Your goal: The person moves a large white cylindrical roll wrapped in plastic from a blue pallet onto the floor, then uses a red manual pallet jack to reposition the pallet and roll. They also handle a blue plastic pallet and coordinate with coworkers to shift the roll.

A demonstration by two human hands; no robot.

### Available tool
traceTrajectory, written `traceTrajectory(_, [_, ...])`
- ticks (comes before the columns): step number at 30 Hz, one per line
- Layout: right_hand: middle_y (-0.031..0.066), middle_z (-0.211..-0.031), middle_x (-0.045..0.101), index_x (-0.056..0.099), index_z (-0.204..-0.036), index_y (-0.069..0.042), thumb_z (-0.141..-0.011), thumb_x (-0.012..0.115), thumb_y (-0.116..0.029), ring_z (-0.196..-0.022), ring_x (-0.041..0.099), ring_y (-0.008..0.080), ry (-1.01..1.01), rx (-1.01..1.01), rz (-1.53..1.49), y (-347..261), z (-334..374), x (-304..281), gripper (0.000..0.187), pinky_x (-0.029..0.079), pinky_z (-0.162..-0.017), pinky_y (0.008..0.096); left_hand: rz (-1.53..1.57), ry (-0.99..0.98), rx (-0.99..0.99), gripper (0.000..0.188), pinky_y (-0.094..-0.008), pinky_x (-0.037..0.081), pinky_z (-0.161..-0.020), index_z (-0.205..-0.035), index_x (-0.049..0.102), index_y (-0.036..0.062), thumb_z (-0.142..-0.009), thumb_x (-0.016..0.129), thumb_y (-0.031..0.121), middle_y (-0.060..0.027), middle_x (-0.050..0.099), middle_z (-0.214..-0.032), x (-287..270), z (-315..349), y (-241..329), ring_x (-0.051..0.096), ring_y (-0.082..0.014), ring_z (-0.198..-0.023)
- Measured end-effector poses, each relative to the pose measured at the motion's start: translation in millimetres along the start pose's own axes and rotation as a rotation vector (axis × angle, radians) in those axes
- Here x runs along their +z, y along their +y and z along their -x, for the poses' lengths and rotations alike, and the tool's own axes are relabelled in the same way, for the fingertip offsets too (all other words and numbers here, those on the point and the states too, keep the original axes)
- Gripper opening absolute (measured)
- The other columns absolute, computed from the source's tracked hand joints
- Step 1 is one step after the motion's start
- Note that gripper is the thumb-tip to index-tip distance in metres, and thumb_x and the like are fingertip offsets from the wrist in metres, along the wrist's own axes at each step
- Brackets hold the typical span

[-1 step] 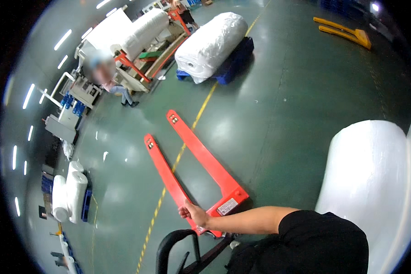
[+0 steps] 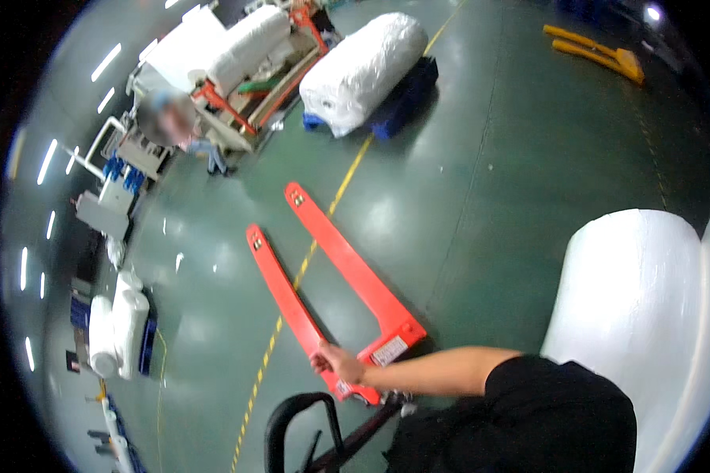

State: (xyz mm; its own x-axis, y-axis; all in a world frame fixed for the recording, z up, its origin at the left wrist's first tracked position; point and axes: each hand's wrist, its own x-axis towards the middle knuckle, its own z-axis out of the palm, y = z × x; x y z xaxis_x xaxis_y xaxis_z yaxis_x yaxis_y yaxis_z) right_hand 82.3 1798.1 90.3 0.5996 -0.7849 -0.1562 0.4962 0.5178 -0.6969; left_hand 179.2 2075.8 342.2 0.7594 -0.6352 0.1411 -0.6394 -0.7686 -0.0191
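My right hand (image 2: 339,363) is held out at the end of a bare forearm, its fingers curled in with nothing visible in them. It shows in front of the base of a red pallet jack (image 2: 355,276), whose two forks point away from me across a yellow floor line. I cannot tell whether the hand touches the jack. Nearer to me rises the jack's black loop handle (image 2: 280,418), with a lever inside the loop. My left hand is out of the picture.
Large white rolls (image 2: 631,292) stand close on my right. Ahead, a wrapped white roll (image 2: 363,71) lies on a blue pallet (image 2: 406,98). A person (image 2: 205,150) sits by a machine at the left. Farther off are more white rolls (image 2: 130,323) and a yellow pallet jack (image 2: 596,51).
The view has shifted slightly, so the floor and jack appear a little higher. My right hand has moved slightly, its fingers looking more closed.
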Motion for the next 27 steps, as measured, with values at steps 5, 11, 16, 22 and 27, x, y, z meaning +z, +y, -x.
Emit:
traceTrajectory(5, [0.0063, -0.080, 0.057, 0.054, -0.089, -0.002, -0.093, 0.034, -0.036, -0.068, 0.055, 0.0137, 0.080, -0.224, 0.442, -98.3, 41.8, -177.4, 0.040, 0.047, -0.065, 0.0274, -0.117, -0.027, -0.124, 0.027, -0.0410, 0.046, -0.072, -0.095, 0.064, 0.0121, -0.070, 0.058, 0.021, -0.0164, 0.063, -0.082, -17.0, 56.9, 47.4, 0.061, -0.0333, -0.078])
traceTrajectory(11, [0.0052, -0.073, 0.056, 0.053, -0.087, -0.002, -0.091, 0.036, -0.044, -0.062, 0.053, 0.0122, 0.415, 0.043, 0.559, -123.6, 32.5, -290.0, 0.045, 0.046, -0.062, 0.0265, -0.203, -0.022, -0.238, 0.025, -0.0420, 0.045, -0.068, -0.091, 0.065, 0.0119, -0.070, 0.057, 0.024, -0.0164, 0.063, -0.078, -21.1, 85.2, 95.8, 0.060, -0.0356, -0.075])
traceTrajectory(16, [0.0061, -0.076, 0.058, 0.056, -0.086, -0.001, -0.091, 0.041, -0.042, -0.065, 0.056, 0.0132, -0.062, 0.069, 0.690, -115.5, 23.9, -269.4, 0.044, 0.048, -0.061, 0.0273, -0.332, -0.138, -0.498, 0.033, -0.0424, 0.045, -0.070, -0.092, 0.065, 0.0088, -0.071, 0.063, 0.035, -0.0187, 0.063, -0.079, -15.8, 87.7, 145.6, 0.060, -0.0346, -0.078])
traceTrajectory(22, [0.0067, -0.078, 0.061, 0.058, -0.086, -0.002, -0.088, 0.044, -0.044, -0.066, 0.058, 0.0141, -0.127, 0.236, 0.875, -186.9, -16.6, -369.4, 0.044, 0.049, -0.063, 0.0299, -0.418, -0.248, -0.629, 0.042, -0.0413, 0.045, -0.077, -0.095, 0.065, 0.0063, -0.071, 0.064, 0.041, -0.0213, 0.063, -0.085, 18.0, 89.4, 112.1, 0.062, -0.0303, -0.082])
traceTrajectory(27, [0.0164, -0.087, 0.063, 0.061, -0.086, -0.002, -0.082, 0.044, -0.044, -0.081, 0.060, 0.0295, 0.183, 0.419, 1.408, -307.8, -3.2, -544.8, 0.046, 0.046, -0.072, 0.0402, -0.371, -0.347, -0.818, 0.050, -0.0394, 0.043, -0.077, -0.093, 0.064, 0.0003, -0.071, 0.063, 0.045, -0.0210, 0.062, -0.093, 0.8, 115.9, 267.2, 0.057, -0.0357, -0.090])
